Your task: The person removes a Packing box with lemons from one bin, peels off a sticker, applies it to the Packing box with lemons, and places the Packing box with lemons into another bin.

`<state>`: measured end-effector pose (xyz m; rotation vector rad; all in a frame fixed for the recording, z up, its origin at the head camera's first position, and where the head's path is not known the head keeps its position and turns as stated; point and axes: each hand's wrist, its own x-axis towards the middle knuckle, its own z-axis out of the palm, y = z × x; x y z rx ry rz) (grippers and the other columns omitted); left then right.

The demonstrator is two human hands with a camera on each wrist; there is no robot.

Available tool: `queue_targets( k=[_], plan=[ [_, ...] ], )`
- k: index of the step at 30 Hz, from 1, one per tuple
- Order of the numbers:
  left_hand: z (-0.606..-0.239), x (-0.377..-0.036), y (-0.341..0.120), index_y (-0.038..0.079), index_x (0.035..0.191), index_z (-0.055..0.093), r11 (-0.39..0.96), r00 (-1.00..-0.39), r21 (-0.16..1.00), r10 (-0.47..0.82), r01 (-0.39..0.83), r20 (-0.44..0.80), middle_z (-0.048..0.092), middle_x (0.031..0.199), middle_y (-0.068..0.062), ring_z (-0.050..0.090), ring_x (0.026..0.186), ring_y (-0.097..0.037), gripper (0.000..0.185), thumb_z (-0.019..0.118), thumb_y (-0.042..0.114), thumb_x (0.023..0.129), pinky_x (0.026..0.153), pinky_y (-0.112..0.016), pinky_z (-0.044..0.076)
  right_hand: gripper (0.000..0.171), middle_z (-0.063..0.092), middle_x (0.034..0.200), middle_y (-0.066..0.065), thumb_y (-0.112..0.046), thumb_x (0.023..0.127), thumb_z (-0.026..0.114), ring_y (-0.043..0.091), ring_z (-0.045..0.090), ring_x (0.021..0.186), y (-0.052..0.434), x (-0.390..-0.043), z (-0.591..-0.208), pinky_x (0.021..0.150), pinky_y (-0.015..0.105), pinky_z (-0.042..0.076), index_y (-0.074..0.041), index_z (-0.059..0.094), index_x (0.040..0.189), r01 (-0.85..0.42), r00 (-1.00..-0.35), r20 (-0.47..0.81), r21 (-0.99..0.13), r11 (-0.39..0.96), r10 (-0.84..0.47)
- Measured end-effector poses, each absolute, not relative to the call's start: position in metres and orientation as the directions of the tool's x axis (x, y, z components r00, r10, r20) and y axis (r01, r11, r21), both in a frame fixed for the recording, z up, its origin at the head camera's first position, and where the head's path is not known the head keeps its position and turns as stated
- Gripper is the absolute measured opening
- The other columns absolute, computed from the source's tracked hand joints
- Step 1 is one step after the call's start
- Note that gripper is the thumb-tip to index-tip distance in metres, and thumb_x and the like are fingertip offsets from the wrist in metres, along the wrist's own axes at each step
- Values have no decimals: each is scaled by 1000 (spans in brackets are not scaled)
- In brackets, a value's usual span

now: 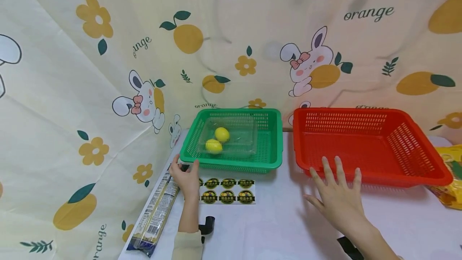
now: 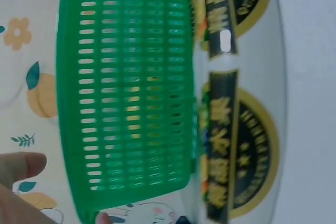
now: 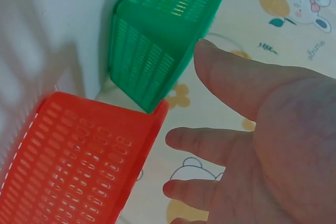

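Note:
My left hand (image 1: 185,177) is at the near left corner of a green plastic basket (image 1: 234,163), its fingers parted close by the rim. The left wrist view has one fingertip at that corner and the thumb (image 2: 23,167) apart from the basket. Inside stands a clear plastic box (image 1: 240,135) with two lemons (image 1: 221,134) showing through it. My right hand (image 1: 341,202), fingers spread and straight, reaches over the near rim of a red plastic basket (image 1: 346,143). Nothing lies between its fingers in the right wrist view.
A sheet of round black-and-gold stickers (image 1: 227,191) lies before the green basket. Left of it is a long plastic packet (image 1: 155,212). A yellow packet (image 1: 451,179) sits right of the red basket. Printed cloth (image 1: 245,31) hangs behind both baskets.

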<state>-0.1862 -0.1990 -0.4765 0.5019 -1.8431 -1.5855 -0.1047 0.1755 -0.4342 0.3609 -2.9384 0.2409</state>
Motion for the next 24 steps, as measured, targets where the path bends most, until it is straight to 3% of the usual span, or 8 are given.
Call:
queue_targets(
  k=[5, 11, 15, 24],
  plan=[
    [-482, -190, -199, 13, 152, 35, 67, -700, 983, -694, 170, 168, 30, 149, -18, 38, 127, -35, 75, 74, 4, 89, 98, -50, 41, 77, 27, 153, 33, -45, 81, 77, 53, 5, 143, 175, -103, -434, 105, 72, -18, -4, 53, 142, -251, -957, 186, -137, 958, -224],
    [-486, -196, -194, 10, 151, 35, -73, -695, 978, -714, 197, 87, 32, 149, -15, 43, 123, -35, 72, 71, 1, 90, 84, -30, 47, 76, 28, 152, 34, -45, 81, 77, 54, 5, 143, 175, -103, -435, 105, 72, -19, -3, 54, 141, -252, -956, 193, -141, 957, -223],
    [-489, -200, -190, 6, 151, 38, -91, -693, 977, -718, 193, 70, 32, 149, -15, 46, 119, -37, 70, 72, 2, 90, 75, -20, 47, 75, 27, 153, 33, -46, 83, 75, 54, 6, 143, 175, -104, -435, 106, 72, -18, -3, 54, 141, -254, -953, 205, -147, 956, -222],
    [-493, -204, -184, 6, 148, 44, -104, -695, 965, -712, 240, 96, 24, 153, -12, 47, 110, -30, 68, 74, 1, 88, 68, -19, 48, 74, 29, 152, 34, -40, 82, 77, 55, 10, 141, 168, -124, -423, 106, 76, -10, -2, 54, 141, -280, -942, 243, -185, 942, -232]
  ],
)
